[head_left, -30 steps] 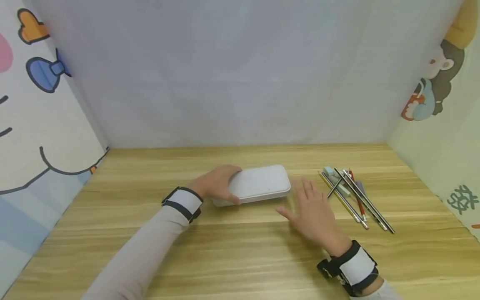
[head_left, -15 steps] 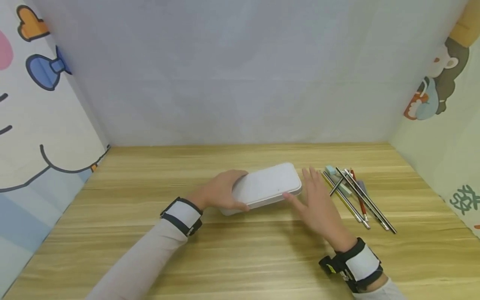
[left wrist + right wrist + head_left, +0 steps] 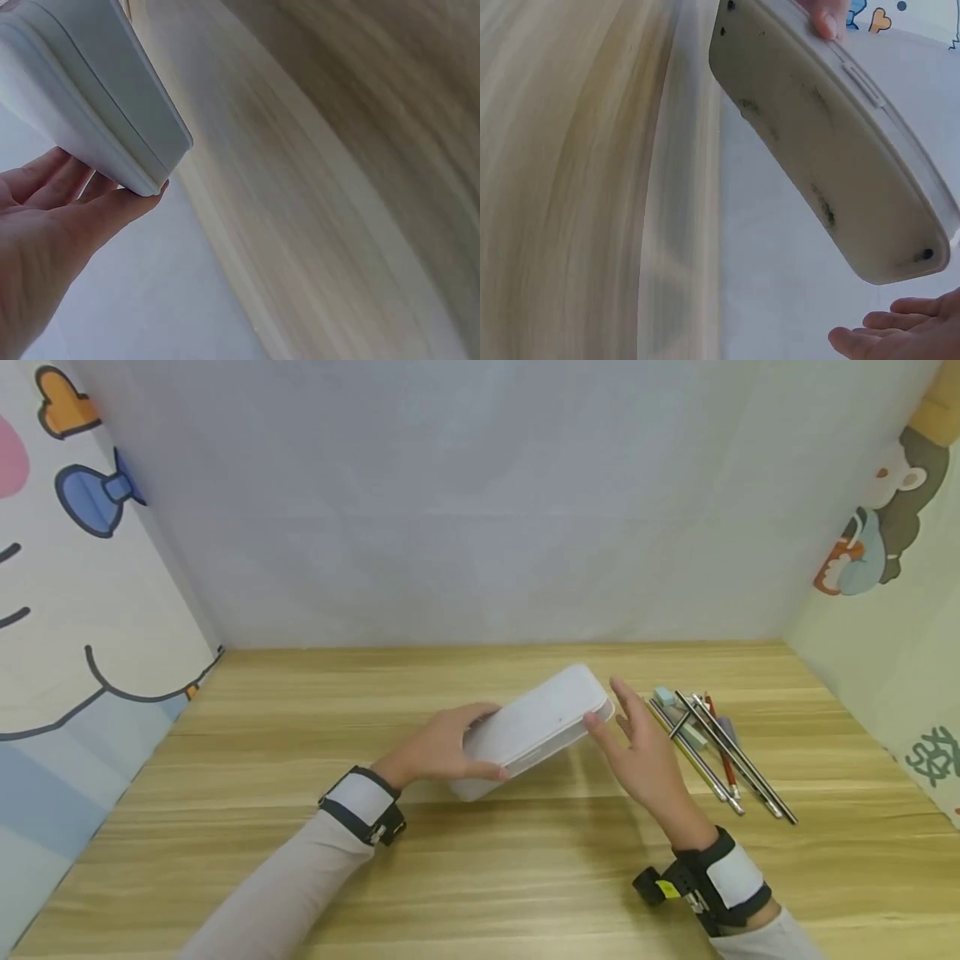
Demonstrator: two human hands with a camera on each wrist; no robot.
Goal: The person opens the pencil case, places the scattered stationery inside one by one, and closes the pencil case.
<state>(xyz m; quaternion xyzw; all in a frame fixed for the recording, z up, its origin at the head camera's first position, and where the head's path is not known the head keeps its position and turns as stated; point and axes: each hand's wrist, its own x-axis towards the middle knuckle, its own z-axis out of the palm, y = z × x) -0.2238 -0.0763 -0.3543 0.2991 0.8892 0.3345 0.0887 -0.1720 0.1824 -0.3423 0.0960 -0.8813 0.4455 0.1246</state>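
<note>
My left hand (image 3: 438,747) grips the left end of a white pencil case (image 3: 536,718), thumb on the front side and fingers over the far side. The case is closed and tilted, its right end raised off the table. Smudges and dark small feet mark its underside (image 3: 802,142) in the right wrist view, where a latch shows on its side. At the raised right end is my right hand (image 3: 645,760), fingers extended, thumb overlapping the front edge in the head view. From the right wrist, the right fingertips (image 3: 844,339) appear just apart from the case.
A loose pile of pencils (image 3: 738,756), with a red pencil (image 3: 727,768), silver sticks and pale erasers (image 3: 693,737), lies right of my right hand. The wooden table (image 3: 465,877) meets a pale backdrop (image 3: 465,510) behind, with cartoon-printed sheets at both sides.
The left hand has lifted the case's right end off the table and turned it further upward, shifting it slightly right. The right hand has moved up and right alongside its end.
</note>
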